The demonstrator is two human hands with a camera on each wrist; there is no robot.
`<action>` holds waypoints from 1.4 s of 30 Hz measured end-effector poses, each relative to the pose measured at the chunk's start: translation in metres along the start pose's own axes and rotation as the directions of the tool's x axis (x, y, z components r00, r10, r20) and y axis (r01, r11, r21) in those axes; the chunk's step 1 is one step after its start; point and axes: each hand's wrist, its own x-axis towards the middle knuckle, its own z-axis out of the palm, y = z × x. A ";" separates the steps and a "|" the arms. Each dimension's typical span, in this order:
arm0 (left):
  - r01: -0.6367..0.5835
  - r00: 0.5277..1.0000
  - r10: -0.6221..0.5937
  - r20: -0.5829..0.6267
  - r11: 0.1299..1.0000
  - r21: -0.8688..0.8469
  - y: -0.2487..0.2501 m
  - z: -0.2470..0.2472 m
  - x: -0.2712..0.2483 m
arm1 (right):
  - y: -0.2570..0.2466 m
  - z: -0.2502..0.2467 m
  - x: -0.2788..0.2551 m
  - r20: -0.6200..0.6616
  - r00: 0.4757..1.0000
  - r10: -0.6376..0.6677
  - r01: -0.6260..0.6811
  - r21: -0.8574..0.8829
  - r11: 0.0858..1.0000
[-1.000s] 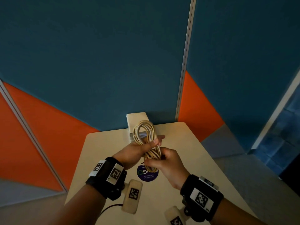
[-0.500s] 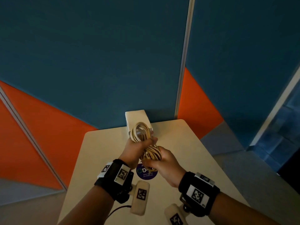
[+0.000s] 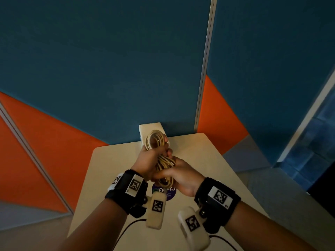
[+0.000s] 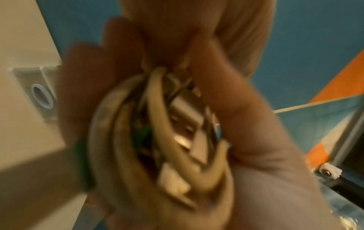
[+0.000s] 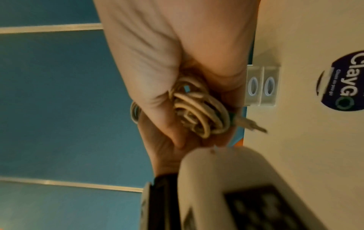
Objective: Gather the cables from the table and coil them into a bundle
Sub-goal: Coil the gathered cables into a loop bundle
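Note:
A cream cable bundle [image 3: 159,153] is held in the air over the table [image 3: 208,160], coiled into several loops. My left hand [image 3: 150,158] grips the bundle around its upper middle, with the top loop sticking out above the fist. My right hand [image 3: 181,175] grips the lower part, fingers curled round the strands. The right wrist view shows the coil [image 5: 199,112] inside the right hand [image 5: 167,77], with a plug end [image 5: 254,125] poking out. In the blurred left wrist view the loops [image 4: 157,140] fill the left hand [image 4: 236,124], with a connector among them.
A cream box-like fitting [image 3: 150,131] with two round sockets [image 5: 262,87] stands at the table's far edge against the blue and orange wall panels [image 3: 108,69]. A dark round sticker [image 3: 169,193] lies on the tabletop below the hands. Floor drops off to the right.
My left thumb and fingers, stretched across the coil a second ago, have curled tight round it. Both hands stay together over the table with the bundle.

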 end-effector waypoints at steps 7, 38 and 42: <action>0.068 0.995 -0.062 0.081 0.995 -0.072 0.012 0.004 -0.002 | -0.011 0.008 0.001 -0.054 0.998 -0.008 -0.003 -0.211 0.978; 0.025 0.997 -0.036 -0.074 0.990 -0.141 0.023 0.006 0.022 | 0.000 -0.005 0.012 0.014 0.956 -0.293 0.242 -0.600 0.762; 0.093 0.994 -0.102 -0.043 0.979 -0.184 0.015 -0.005 0.028 | 0.001 -0.014 0.018 0.098 0.975 -0.198 0.220 -0.526 0.822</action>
